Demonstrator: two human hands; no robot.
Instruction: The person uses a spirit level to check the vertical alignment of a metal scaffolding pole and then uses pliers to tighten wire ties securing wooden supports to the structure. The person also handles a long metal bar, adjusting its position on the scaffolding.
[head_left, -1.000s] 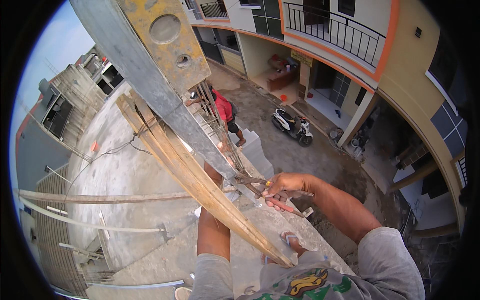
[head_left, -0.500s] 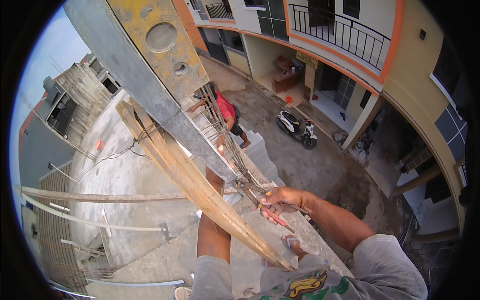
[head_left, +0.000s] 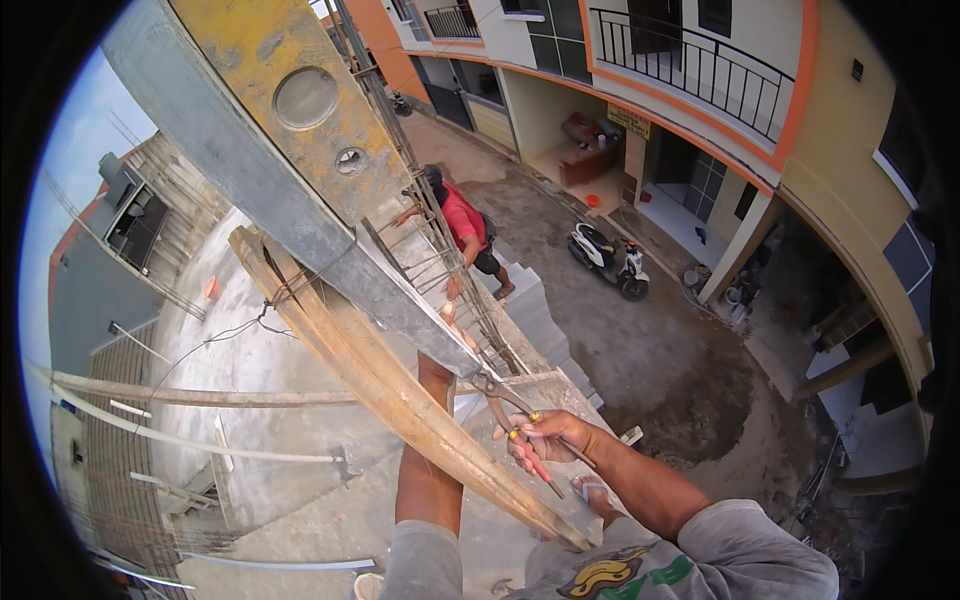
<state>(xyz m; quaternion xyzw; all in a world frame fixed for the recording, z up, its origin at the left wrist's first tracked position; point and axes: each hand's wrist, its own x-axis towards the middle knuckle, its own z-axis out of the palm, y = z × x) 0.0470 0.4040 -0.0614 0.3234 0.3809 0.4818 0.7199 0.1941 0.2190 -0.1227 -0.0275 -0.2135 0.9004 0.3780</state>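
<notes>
pincers point(head_left: 505, 402) gripped in his right hand point(head_left: 545, 437), fingers wrapped round the handles, could slip and drop to the courtyard; left hand's fingers hidden behind the plank point(head_left: 400, 400), can't tell.

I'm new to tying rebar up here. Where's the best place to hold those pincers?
Probably at the far ends of the two handles, coming from below the beam, as the right hand does: the pincers point jaws-up toward the plank, leaving only the long handles free.
</notes>
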